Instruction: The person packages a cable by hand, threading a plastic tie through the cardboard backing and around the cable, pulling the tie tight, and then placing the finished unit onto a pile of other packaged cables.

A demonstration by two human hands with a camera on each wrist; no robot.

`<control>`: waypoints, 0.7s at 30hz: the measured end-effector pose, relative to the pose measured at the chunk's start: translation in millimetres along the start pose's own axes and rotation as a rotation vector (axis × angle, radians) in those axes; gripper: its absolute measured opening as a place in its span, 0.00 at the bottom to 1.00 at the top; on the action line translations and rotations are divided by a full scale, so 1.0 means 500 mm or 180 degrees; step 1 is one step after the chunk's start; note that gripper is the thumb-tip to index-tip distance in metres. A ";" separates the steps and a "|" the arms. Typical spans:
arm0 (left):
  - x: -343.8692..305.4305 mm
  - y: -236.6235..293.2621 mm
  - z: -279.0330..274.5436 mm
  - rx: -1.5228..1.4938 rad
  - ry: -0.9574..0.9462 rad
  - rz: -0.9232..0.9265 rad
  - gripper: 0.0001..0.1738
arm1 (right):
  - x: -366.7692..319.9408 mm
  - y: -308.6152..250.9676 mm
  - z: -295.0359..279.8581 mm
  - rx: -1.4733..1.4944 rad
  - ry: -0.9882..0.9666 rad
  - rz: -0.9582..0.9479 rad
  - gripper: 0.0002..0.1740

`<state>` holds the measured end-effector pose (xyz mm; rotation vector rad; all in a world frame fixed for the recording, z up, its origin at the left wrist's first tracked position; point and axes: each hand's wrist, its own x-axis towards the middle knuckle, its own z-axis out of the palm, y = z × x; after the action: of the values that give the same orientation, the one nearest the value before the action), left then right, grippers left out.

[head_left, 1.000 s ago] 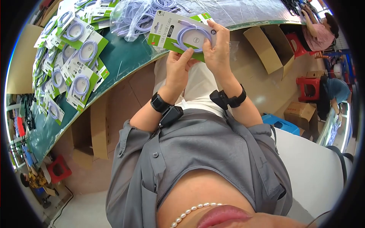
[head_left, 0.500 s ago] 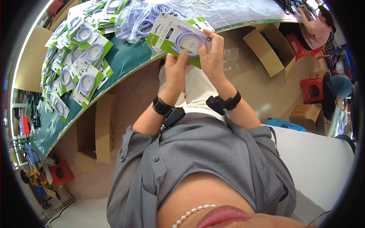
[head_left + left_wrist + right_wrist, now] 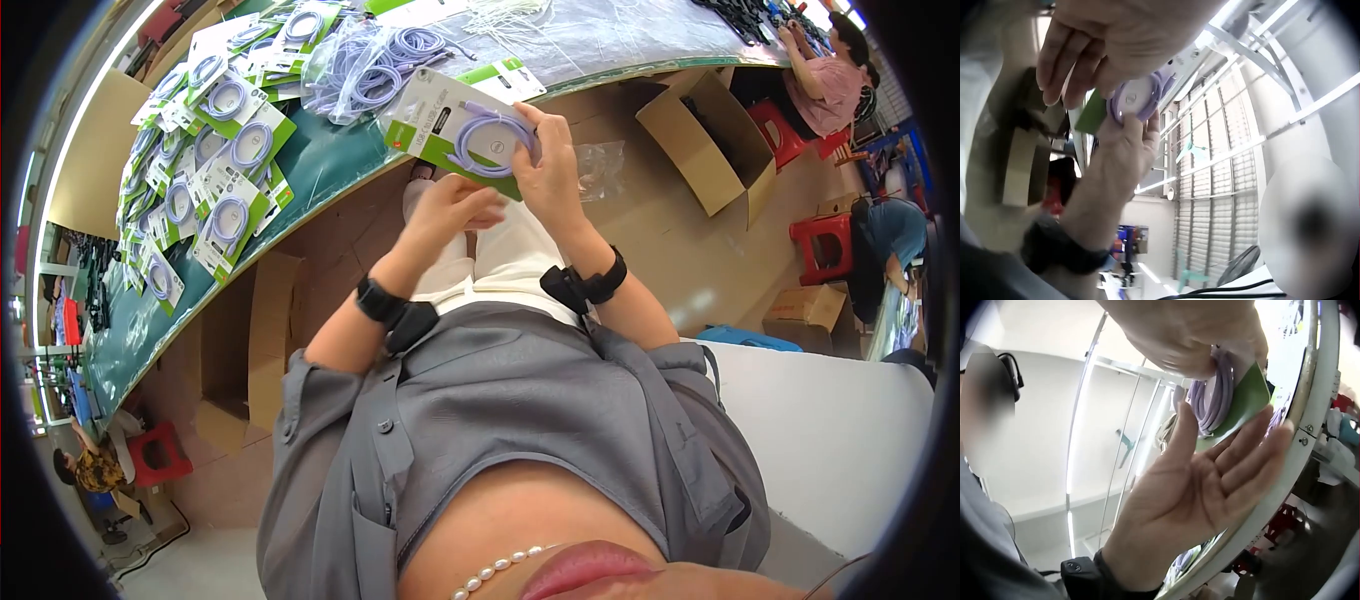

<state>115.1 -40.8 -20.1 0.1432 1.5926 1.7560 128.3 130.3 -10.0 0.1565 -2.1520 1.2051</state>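
In the head view a green and white cable card [image 3: 430, 130] with a coiled lilac cable [image 3: 497, 143] is pinched at its right end by the right hand [image 3: 552, 178], thumb on the front. The left hand [image 3: 445, 215] is just below the card's lower edge, its fingers loosely bent and holding nothing. From the right wrist view, the left hand [image 3: 1191, 481] has its palm turned up and fingers spread beside the card [image 3: 1249, 400]. Whether its fingertips touch the card cannot be told.
Many carded lilac cables [image 3: 228, 220] lie piled on the green table [image 3: 315, 165] at left. Bagged loose cables [image 3: 345, 75] lie behind the card, with another card [image 3: 505, 77] near the table edge. A cardboard box [image 3: 705, 140] stands on the floor at right.
The left hand has let go of the card's lower edge and moved down and left. The right hand and card have shifted slightly down and left in the head view.
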 end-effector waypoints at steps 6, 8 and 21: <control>-0.054 0.036 -0.046 0.2520 0.2547 0.3351 0.20 | 0.003 -0.041 -0.011 -0.0797 0.0094 -0.0940 0.27; -0.042 0.082 -0.012 0.2741 0.2480 0.3725 0.22 | -0.004 -0.057 0.002 -0.0645 0.0033 -0.0974 0.27; 0.046 0.073 -0.023 0.3067 0.2127 0.3908 0.31 | -0.002 -0.062 0.010 -0.0330 -0.0273 -0.0906 0.28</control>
<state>76.4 -34.9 1.1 1.3418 3.1723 1.6513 139.1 108.3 9.8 0.4601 -2.1715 0.9370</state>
